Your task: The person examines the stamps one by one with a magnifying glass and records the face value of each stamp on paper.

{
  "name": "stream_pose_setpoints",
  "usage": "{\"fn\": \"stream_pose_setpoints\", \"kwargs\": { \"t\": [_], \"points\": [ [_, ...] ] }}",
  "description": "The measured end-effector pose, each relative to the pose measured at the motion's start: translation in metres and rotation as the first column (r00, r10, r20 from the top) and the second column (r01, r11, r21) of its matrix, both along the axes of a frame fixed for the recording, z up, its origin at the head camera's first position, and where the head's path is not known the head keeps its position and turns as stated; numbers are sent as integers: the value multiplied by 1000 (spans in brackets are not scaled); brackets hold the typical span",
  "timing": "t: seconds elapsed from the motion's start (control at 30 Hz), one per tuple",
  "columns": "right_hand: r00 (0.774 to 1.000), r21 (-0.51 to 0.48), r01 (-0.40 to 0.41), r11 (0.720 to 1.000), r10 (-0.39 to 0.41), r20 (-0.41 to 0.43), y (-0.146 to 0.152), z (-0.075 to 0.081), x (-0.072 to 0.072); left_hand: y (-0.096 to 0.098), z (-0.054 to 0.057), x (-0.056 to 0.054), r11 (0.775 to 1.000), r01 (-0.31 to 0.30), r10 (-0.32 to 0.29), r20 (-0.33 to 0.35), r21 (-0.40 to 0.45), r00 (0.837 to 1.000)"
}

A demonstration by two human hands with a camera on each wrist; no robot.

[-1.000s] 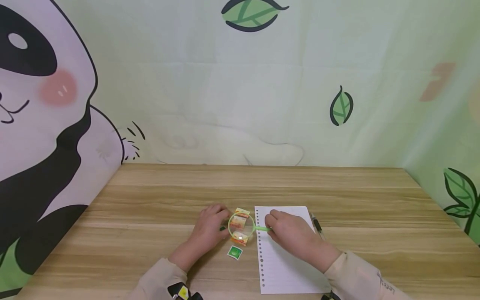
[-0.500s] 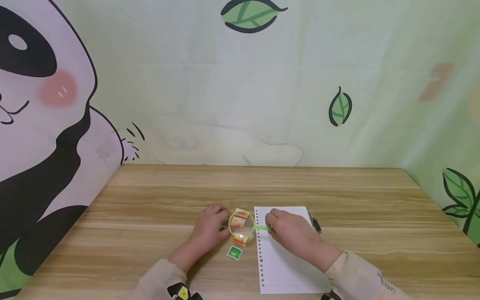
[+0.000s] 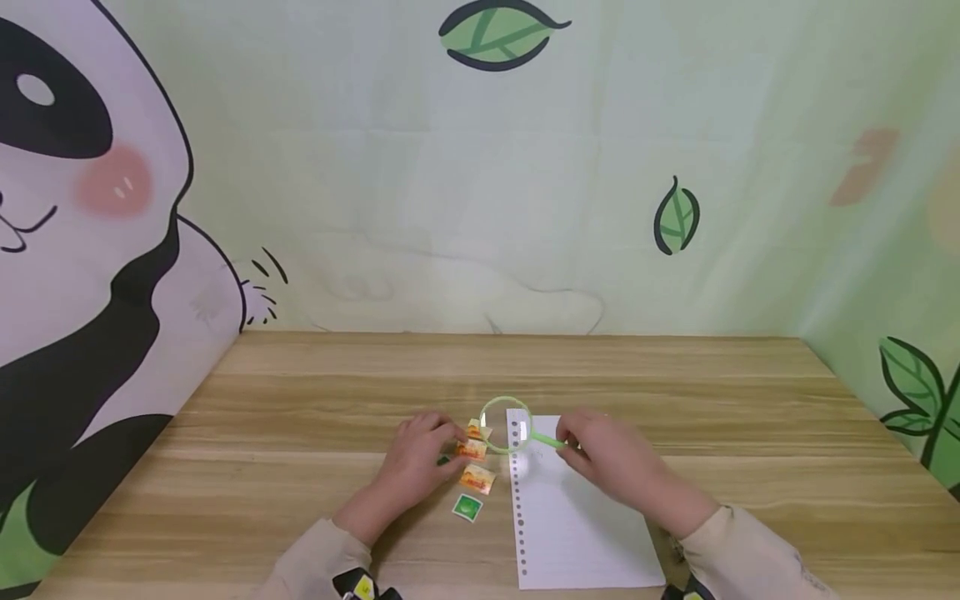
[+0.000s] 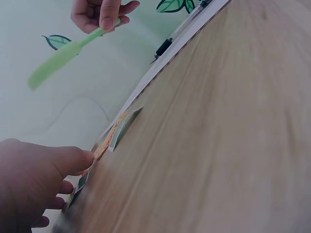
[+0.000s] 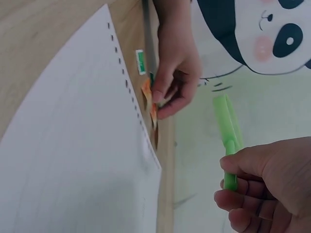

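left fingers point(image 3: 444, 430): low, bent | right fingers point(image 5: 228, 198): raised, curled | wrists point(image 3: 362, 510): well apart

Right hand point(image 3: 611, 458) is further right; green magnifying glass point(image 3: 532, 435) moves with it. In head view, lens now overlaps paper point(image 3: 577, 517) corner, handle slants instead of level. Middle sticker point(image 3: 472, 450) and lower sticker point(image 3: 477, 479) are now clear of lens. Pen point(image 4: 167, 43) is now blocked from head view.

A desk nook is suggested, though whether in a home or a classroom cannot be told. It is enclosed by a backdrop point(image 3: 390, 167) printed with a panda point(image 3: 82, 258) at nine o'clock; a wood-grained bench point(image 3: 337, 375) is set at six.
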State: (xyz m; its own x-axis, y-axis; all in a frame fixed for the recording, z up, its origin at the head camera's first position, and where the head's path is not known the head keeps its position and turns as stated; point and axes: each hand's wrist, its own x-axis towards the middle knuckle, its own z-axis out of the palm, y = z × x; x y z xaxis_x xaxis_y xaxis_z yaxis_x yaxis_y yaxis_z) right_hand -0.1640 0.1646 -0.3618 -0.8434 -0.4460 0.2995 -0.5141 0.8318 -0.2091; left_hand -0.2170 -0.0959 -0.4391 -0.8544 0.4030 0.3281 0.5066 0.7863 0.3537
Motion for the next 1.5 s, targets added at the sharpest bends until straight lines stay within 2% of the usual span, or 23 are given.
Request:
{"fn": "stream_pose_setpoints", "kwargs": {
  "t": [0.13,0.33,0.5,0.63,0.77,0.93,1.13,1.33,1.5],
  "points": [
    [993,-102,39,994,-28,113,16,5,3,1,0,1,1000,5,-5,5,0,1000],
    [974,-187,124,975,-83,213,41,11,8,4,2,4,1000,23,-22,-9,18,1000],
    [959,-214,194,957,-140,246,62,13,13,10,6,9,997,79,-79,-37,11,996],
    [954,-233,235,944,-177,242,79,12,17,16,10,15,991,131,-130,-65,2,989],
    [946,-235,279,931,-223,236,94,8,21,21,11,20,984,173,-175,-47,-33,983],
    [935,-212,315,925,-263,239,110,-6,27,27,11,27,975,217,-218,-16,-50,976],
    [908,-164,384,909,-339,247,126,-21,33,34,8,33,965,254,-252,30,-66,967],
    [886,-130,425,896,-382,263,137,-30,36,37,6,35,963,253,-254,-2,-95,967],
    [865,-111,454,884,-408,291,140,-36,37,37,6,36,963,249,-249,12,-103,968]
  ]
}}
